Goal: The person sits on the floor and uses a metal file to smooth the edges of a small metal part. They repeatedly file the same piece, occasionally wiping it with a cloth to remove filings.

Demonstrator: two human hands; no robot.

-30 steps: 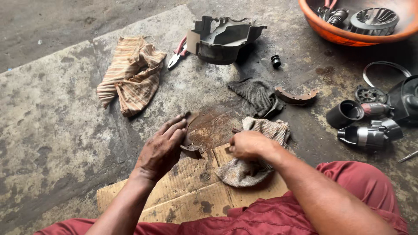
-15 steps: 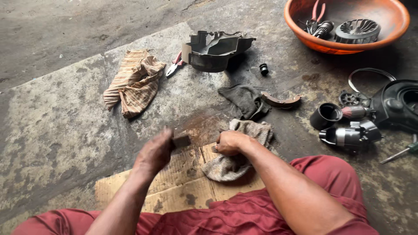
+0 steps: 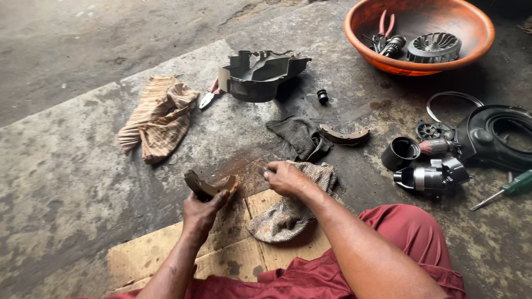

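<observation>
My left hand (image 3: 202, 209) is closed around a curved brake shoe (image 3: 206, 187), lifted clear of the concrete floor (image 3: 66, 166) and tilted with one end toward me. My right hand (image 3: 284, 177) is closed on something small at the fingertips, resting on a grey rag (image 3: 288, 213) that lies partly on a sheet of cardboard (image 3: 160, 254); what it pinches I cannot tell.

A rust-coloured patch (image 3: 244, 166) stains the floor just beyond both hands. A second brake shoe (image 3: 344, 134) lies further out, touching a dark cloth (image 3: 299, 135). A striped cloth (image 3: 160, 119) sits well to the left, pliers (image 3: 209, 97) beside a dark plastic cover (image 3: 260, 75). To the right: a starter motor (image 3: 432, 176), a black cup-shaped housing (image 3: 400, 153), and an orange basin (image 3: 418, 33) holding parts.

Assessment: the work in hand appears to be cleaning the shoe. To do it well I judge the grip should sit on the metal web, not the lining face, so grease from my fingers stays off the friction surface. The shoe should be turned so the lining faces up and is fully visible before the rag meets it. Wiping should run along the curve, over the cardboard so the debris lands there.
</observation>
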